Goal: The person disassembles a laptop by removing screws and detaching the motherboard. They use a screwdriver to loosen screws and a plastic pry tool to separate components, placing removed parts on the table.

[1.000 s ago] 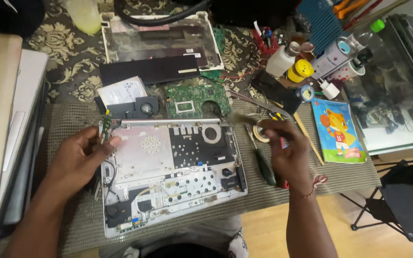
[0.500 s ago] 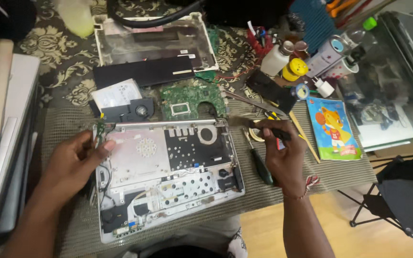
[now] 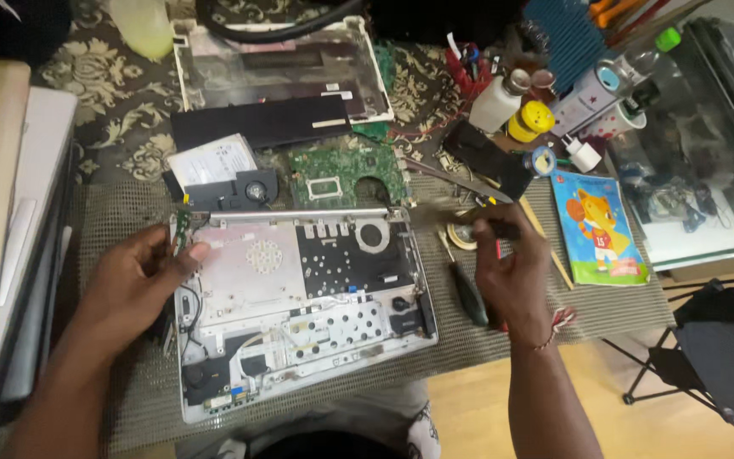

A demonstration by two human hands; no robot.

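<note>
**Inspector:** While the casing lies opened before you, report each hand.

**Me:** My left hand (image 3: 142, 272) rests at the left edge of the opened laptop base (image 3: 299, 310), fingers curled, thumb pressed to the casing beside a small green board strip (image 3: 181, 228) standing at that corner. Whether I pinch the strip or only touch it, I cannot tell. My right hand (image 3: 507, 268) is off the casing, just right of it, clenched around a slim dark tool (image 3: 490, 228) that pokes out to the left above my knuckles.

**Inspector:** Position of the base?

**Me:** Flat on the woven mat (image 3: 112, 221) on the worktop, directly in front of me, internals up, a grey hinge bar along its far edge.

**Inspector:** Surroundings?

**Me:** A black-handled screwdriver (image 3: 467, 289) lies between the base and my right hand. A tape roll (image 3: 462, 235) sits just beyond it. A green circuit board (image 3: 346, 174) and a black fan (image 3: 244, 189) lie behind the base; a black battery (image 3: 261, 123) lies farther back. A picture booklet (image 3: 598, 229) lies to the right.
</note>
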